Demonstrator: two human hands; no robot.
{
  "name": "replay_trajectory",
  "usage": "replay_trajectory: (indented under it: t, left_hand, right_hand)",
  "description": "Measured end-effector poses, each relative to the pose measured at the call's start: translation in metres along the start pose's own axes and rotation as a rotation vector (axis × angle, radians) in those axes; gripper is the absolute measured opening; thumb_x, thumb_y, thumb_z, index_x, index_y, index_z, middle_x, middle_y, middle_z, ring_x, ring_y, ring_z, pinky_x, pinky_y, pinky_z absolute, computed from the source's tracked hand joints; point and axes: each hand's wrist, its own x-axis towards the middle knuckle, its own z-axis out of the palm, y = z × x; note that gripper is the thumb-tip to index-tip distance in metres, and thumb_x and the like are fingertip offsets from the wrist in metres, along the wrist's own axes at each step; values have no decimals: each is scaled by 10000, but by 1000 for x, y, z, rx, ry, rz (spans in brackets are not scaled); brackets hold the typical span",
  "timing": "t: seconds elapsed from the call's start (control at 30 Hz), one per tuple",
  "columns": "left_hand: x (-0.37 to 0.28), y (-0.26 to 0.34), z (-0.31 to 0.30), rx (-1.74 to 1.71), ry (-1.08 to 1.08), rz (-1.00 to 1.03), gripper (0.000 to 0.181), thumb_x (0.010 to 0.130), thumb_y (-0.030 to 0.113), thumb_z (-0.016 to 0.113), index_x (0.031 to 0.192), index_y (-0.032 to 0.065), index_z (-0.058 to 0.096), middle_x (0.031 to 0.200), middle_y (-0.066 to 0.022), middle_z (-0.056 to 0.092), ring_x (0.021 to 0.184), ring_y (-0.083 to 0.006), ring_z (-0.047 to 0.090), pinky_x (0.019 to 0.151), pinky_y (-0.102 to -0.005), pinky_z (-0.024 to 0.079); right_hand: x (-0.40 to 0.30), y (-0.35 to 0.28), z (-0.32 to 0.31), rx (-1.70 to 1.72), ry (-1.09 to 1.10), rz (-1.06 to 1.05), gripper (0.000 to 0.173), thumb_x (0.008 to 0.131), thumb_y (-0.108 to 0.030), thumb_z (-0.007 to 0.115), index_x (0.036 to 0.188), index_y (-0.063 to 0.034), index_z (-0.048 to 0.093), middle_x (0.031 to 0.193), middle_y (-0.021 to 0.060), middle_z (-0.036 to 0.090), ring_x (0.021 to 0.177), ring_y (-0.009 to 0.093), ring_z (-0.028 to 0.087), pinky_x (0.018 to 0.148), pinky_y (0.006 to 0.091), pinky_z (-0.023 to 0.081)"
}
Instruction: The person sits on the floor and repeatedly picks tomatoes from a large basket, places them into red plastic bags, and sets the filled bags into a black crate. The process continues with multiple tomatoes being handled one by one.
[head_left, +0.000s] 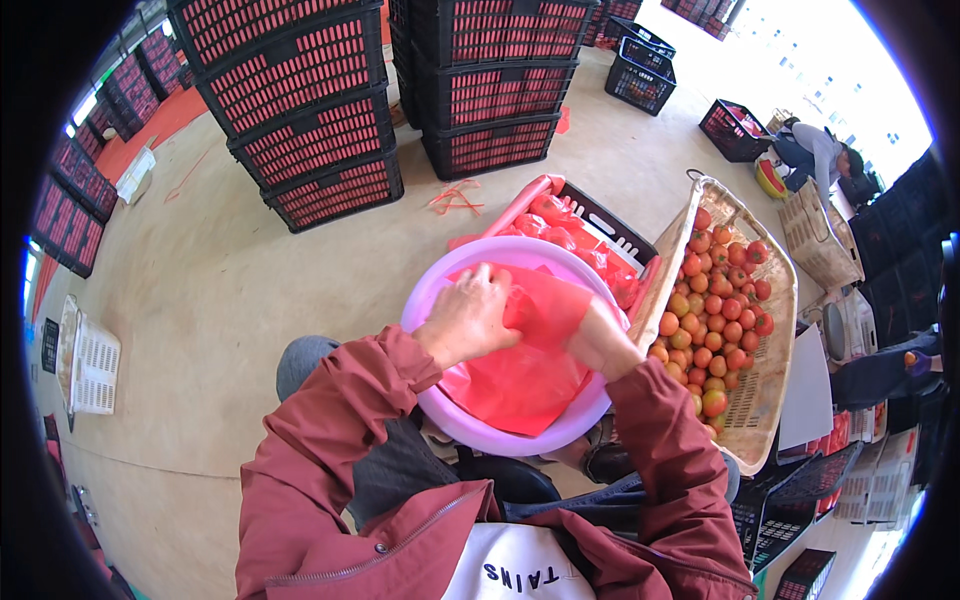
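Note:
A pink plastic basin (517, 446) stands before me with red plastic sheets (517, 390) in it. My left hand (472, 311) bends its fingers over the sheets at the basin's left side; its thumb touches the red film. At the right side, my right hand (600, 337) is blurred, its fingers partly hidden at the edge of a red sheet. Something rounded shows dimly through the film between the hands; I cannot tell what. Behind the basin, a black crate (611, 225) lined with red film holds several red-wrapped bundles (559, 210). Right of it, a pale plastic basket (780, 315) holds many tomatoes (716, 300).
Tall stacks of black crates (300, 112) with red contents stand ahead and at the far left. A white basket (94, 367) lies on the floor at left. At the upper right a person (814, 150) bends over a basket; another person's leg (885, 371) shows at right.

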Motion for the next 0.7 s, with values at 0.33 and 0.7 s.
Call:
replay_trajectory:
  t: [0.33,0.7]
  left_hand:
    - [4,23,-13,-14,143,74,821,700,340,909,1320,3,488,1173,-183,633,1122,-380,657,871,-501,564]
    - [18,8,-5,-1384,256,-170,567,1135,429,354,1189,-35,675,1143,-159,726,1053,-207,685,958,-349,552]
  right_hand:
    - [-2,17,44,-786,-91,-455,676,1100,-442,511,1588,1,361,1357,276,619,1264,350,633,1014,438,517]
    - [-15,7,65,278,-382,-109,596,938,-257,808,1420,-86,501,1331,35,615,1217,160,633,962,375,581]
